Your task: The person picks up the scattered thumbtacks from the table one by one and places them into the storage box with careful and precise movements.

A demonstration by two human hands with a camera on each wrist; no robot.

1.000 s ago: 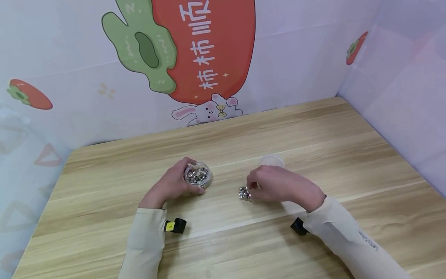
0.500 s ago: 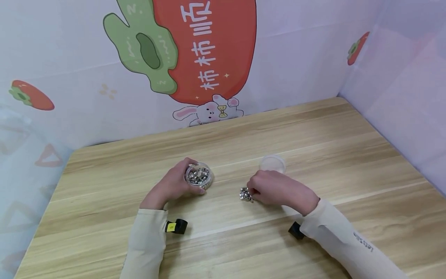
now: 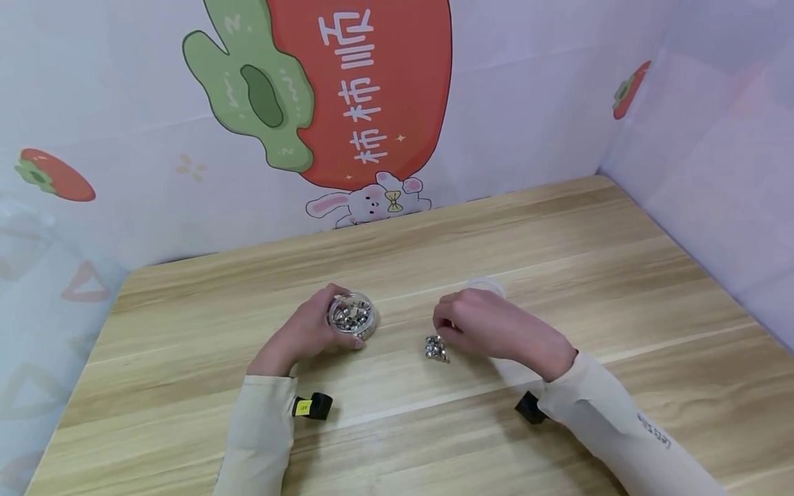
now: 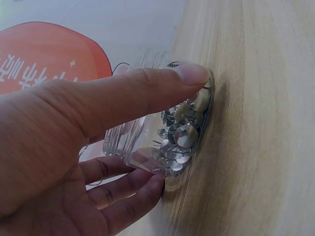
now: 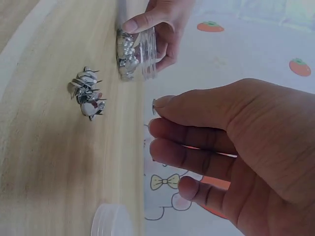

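My left hand (image 3: 304,331) grips a clear plastic jar (image 4: 118,143) around its side, thumb in front and fingers behind. Silver thumbtacks (image 4: 182,135) lie inside the upright, uncovered jar. Over to the right, a small heap of loose thumbtacks (image 3: 435,348) sits on the table. Just above that heap, my right hand (image 3: 480,324) pinches a small thumbtack (image 5: 154,106) between thumb and index finger; only its thin metal edge shows in the right wrist view. The other fingers of that hand are loosely bent.
A translucent round lid (image 5: 112,221) lies on the wooden table (image 3: 248,275), behind my right hand and partly hidden by it in the head view. Printed fabric walls (image 3: 527,103) stand along the table's back and sides.
My right hand was down at the heap of thumbtacks; it has risen slightly off it with a thumbtack in its fingertips. The left hand and jar stay in place.
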